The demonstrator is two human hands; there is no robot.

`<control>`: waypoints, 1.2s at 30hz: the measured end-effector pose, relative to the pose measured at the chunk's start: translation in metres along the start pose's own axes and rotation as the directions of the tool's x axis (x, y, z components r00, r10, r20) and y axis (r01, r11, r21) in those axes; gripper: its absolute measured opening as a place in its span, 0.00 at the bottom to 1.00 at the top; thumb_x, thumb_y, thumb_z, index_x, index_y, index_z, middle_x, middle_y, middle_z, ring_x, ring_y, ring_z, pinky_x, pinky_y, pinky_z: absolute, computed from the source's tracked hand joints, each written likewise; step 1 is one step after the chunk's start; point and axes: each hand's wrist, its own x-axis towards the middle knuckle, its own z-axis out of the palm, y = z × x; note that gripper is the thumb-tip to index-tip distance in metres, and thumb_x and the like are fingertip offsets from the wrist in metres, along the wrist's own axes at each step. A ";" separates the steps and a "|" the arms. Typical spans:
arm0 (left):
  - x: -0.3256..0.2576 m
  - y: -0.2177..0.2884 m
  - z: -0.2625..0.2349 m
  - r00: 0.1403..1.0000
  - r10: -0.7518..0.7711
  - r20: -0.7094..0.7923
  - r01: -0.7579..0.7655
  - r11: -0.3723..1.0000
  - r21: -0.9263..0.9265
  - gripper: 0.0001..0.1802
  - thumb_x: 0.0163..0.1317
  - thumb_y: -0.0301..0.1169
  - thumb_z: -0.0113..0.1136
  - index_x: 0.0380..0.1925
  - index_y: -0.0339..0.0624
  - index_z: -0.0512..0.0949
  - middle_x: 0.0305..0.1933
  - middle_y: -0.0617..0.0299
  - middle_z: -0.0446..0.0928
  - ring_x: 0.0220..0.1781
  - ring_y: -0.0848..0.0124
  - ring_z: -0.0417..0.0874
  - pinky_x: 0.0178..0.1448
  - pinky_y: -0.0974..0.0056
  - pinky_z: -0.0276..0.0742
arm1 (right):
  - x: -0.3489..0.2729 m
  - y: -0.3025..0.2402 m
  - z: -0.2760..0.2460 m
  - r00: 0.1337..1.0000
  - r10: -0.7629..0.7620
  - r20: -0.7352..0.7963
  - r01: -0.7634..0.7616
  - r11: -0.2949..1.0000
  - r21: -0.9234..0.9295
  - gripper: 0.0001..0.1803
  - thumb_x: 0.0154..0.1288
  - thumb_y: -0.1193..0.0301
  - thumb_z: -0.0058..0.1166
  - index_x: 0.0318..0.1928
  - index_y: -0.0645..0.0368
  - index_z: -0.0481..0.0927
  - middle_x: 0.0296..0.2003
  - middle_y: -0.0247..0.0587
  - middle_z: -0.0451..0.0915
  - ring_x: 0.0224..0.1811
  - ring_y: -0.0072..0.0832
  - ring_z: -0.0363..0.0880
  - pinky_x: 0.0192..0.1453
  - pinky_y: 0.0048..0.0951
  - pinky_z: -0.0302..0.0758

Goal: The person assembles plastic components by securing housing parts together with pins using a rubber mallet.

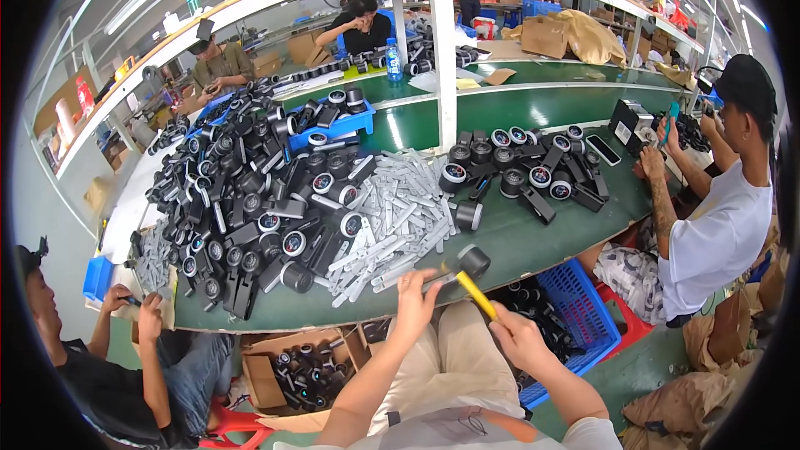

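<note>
In front of my lap, at the table's front edge, my right hand (518,335) is closed round a tool with a yellow handle (477,294); its far end is blurred. My left hand (415,296) pinches a thin light-grey strip (440,281) close to that end. Just beyond both hands stands a black cylindrical part (473,260). A large pile of flat grey strips (400,208) lies ahead. To its left are heaped black handled units with round dials (250,192); a smaller group of similar units (540,177) sits to the right.
A blue crate (579,304) and a cardboard box (265,379), both with black parts, are below the table edge. A white post (442,58) rises at the table's middle. Co-workers sit left (108,375), right (725,200) and across. A phone (602,150) lies at right.
</note>
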 end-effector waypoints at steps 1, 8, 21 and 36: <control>-0.001 0.007 0.001 0.996 -0.086 0.020 0.087 0.993 -0.085 0.21 0.52 0.32 0.69 0.46 0.41 0.77 0.40 0.55 0.78 0.47 0.54 0.75 0.54 0.55 0.66 | 0.000 -0.006 -0.004 0.998 0.011 -0.056 -0.010 1.000 0.021 0.22 0.63 0.76 0.53 0.58 0.64 0.71 0.30 0.52 0.78 0.31 0.44 0.79 0.37 0.33 0.76; -0.003 0.006 -0.013 0.989 -0.039 0.142 0.012 0.983 0.185 0.16 0.47 0.35 0.72 0.35 0.42 0.82 0.34 0.56 0.79 0.43 0.56 0.77 0.51 0.55 0.68 | -0.017 -0.002 0.005 0.999 0.028 0.024 -0.027 1.000 -0.012 0.22 0.63 0.77 0.53 0.59 0.63 0.71 0.29 0.50 0.77 0.29 0.40 0.79 0.36 0.32 0.75; -0.017 -0.012 -0.007 0.998 -0.041 0.051 0.038 0.998 0.055 0.19 0.45 0.32 0.74 0.38 0.40 0.81 0.35 0.54 0.80 0.40 0.56 0.78 0.50 0.56 0.72 | -0.017 0.010 0.018 0.997 0.077 0.024 -0.076 0.997 -0.015 0.20 0.64 0.74 0.54 0.55 0.66 0.72 0.33 0.55 0.79 0.33 0.50 0.80 0.35 0.41 0.76; -0.012 -0.004 -0.011 0.997 -0.068 0.019 0.066 0.992 0.112 0.17 0.38 0.31 0.76 0.31 0.42 0.84 0.28 0.58 0.79 0.36 0.57 0.75 0.44 0.58 0.72 | -0.022 -0.009 0.028 0.986 -0.008 0.169 0.013 1.000 -0.025 0.19 0.64 0.72 0.53 0.55 0.64 0.73 0.29 0.52 0.78 0.29 0.49 0.80 0.31 0.41 0.77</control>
